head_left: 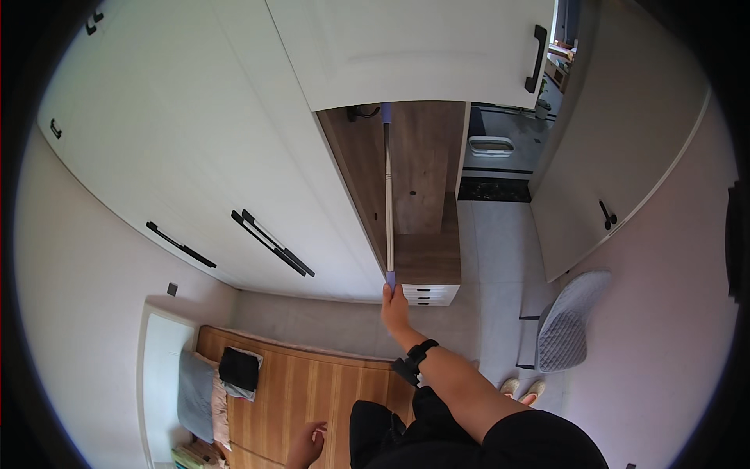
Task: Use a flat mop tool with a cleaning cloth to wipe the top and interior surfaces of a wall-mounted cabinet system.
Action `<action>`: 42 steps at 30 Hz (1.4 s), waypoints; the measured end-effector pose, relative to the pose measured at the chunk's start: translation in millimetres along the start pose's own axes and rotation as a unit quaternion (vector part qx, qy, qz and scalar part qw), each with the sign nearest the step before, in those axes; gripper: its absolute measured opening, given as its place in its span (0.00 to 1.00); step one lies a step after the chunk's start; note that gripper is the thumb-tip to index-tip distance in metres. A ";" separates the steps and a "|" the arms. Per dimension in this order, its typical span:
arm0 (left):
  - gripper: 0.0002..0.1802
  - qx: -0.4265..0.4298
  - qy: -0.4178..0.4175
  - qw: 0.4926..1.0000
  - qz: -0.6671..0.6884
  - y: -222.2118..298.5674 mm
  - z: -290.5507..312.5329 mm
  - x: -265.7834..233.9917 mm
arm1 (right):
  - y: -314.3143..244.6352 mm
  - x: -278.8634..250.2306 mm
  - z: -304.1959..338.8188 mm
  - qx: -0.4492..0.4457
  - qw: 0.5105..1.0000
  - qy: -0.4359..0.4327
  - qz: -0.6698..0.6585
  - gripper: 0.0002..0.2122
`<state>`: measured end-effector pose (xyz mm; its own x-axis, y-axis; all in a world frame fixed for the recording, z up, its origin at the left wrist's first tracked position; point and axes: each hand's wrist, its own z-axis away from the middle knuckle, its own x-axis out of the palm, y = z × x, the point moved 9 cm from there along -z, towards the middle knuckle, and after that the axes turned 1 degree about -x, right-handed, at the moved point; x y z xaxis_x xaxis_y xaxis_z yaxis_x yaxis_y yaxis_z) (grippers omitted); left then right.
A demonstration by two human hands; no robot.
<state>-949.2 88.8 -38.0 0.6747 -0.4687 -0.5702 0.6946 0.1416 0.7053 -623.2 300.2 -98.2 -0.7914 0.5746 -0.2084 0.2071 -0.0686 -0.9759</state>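
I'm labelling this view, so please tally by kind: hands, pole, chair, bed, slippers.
Left hand and right hand: 2
Pole: 1
Chair: 1
Bed: 1
Slippers: 2
Total: 7

**Bed and floor check: what's sitting where**

So the bed [312,383] is covered in a brown striped surface, kinda wood-look. Up at the headboard end there's a grey pillow [195,391], with a pink pillow [221,414] right up against it. Just beside those lies a black bundle [239,369], folded cloth by the looks of it, on top of a paler cloth [242,394]. Some greenish stuff in the bottom corner, too cut off to tell.

The floor [496,242] is pale grey tile. A grey quilted chair [566,336] stands on it near the wall, and a pair of light slippers [509,387] sits just beside the chair.
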 end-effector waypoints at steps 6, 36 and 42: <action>0.17 -0.026 -0.033 0.998 -0.052 8.3 -18.4 -12.1 | 10.7 4.6 -20.4 0.011 1.000 -0.008 0.009 0.14; 0.17 0.122 -0.206 0.956 -0.173 -48.8 -173.6 -65.4 | 215.7 -15.8 13.1 0.233 0.945 -0.001 0.229 0.16; 0.17 0.077 -0.221 0.950 -0.207 -48.5 -182.9 -69.0 | 249.1 -3.5 49.5 0.236 0.942 -0.007 0.237 0.17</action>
<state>-983.7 273.8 -109.8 0.1563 -0.7820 -0.6034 0.8100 -0.2481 0.5314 -597.3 240.7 -343.7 -0.6827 0.3779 -0.6253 0.2624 -0.6720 -0.6925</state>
